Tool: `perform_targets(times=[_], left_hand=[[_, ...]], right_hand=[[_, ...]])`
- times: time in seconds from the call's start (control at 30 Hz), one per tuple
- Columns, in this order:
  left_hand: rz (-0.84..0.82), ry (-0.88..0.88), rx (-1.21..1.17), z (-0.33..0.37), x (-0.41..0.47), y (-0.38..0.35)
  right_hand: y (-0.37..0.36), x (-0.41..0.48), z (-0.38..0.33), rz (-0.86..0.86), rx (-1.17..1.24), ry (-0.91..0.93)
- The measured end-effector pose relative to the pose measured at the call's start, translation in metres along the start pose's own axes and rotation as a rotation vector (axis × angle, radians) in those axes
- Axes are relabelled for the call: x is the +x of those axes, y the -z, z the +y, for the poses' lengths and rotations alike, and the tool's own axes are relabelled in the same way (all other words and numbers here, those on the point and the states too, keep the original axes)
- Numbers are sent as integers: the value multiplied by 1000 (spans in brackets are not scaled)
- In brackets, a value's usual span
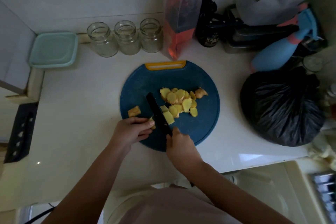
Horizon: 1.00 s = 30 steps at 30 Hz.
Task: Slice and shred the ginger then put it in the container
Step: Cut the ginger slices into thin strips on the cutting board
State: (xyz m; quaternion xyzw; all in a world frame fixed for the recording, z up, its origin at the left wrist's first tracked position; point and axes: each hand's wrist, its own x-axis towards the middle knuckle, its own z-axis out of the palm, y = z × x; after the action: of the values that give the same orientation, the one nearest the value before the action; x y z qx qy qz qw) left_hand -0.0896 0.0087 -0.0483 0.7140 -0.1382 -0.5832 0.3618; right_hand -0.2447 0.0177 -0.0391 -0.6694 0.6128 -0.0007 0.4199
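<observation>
Ginger [180, 99] lies mostly as a loose heap of pale yellow slices on the right half of the board, all of it outside the container. The white counter [81, 96] carries everything before you. At its right edge sits a bulging black bag [280, 107], well apart from your hands. The round blue cutting board [141, 85] lies in the middle, its yellow handle turned away from you. A teal lidded container [53, 50] stands at the far left, by the wall. A blue spray bottle [276, 54] leans at the far right, and a clear pouch [181, 23] stands just behind the board. Three glass jars [125, 37] stand in a row between the container and the pouch. Your right grip [180, 145] is curled round the handle of a black knife [156, 111] whose blade points away and to the left, resting on the board beside a few squarish slices. Your left grip [131, 131] pinches a small ginger piece [151, 123] just left of the blade. One stub [134, 111] lies alone near the board's left edge, and an unpeeled knob [201, 92] touches the heap's far right end.
</observation>
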Motion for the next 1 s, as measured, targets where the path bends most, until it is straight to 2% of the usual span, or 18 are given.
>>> perform_targets(times=[0.23,0.37,0.6,1.0], left_hand=[[5,-46,-10,-3,-1,-1],[-2,-65,11,-4,0,-1],[11,-81,26,-5,2,0],[-4,-81,40,-4,2,1]], right_hand=[[18,4,0,-12,254,9],[17,0,-3,-32,234,67],[18,-3,-1,-45,267,71],[15,-3,0,-37,191,113]])
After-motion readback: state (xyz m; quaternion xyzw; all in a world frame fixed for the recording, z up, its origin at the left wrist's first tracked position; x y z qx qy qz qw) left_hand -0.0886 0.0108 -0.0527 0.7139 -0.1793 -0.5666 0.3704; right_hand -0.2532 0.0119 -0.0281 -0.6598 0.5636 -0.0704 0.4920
